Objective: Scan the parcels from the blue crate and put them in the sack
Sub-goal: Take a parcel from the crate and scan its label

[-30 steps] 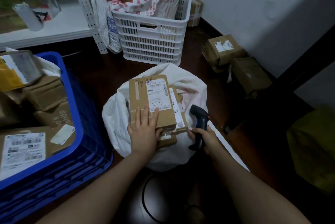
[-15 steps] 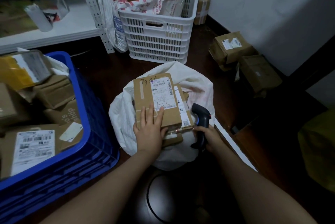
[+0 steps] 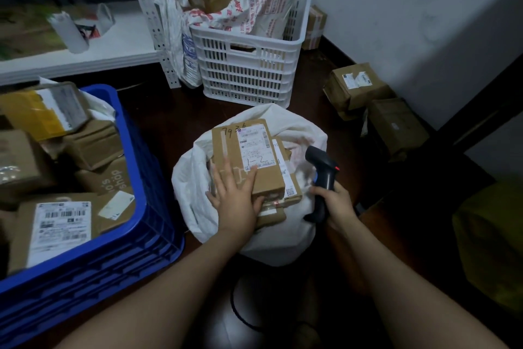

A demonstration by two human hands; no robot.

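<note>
head view, left hand (image 3: pixel 236 197) flat on parcel (image 3: pixel 249 162), atop sack (image 3: pixel 195 179)

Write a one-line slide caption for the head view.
Left hand rests flat on a labelled parcel atop the white sack, right hand grips the scanner, blue crate of parcels alongside.

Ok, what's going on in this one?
A person is working through parcels. Their left hand lies flat on a labelled cardboard parcel, which sits on top of other boxes in the open white sack. Their right hand grips a black handheld scanner beside the sack. The blue crate to the left holds more parcels.
</note>
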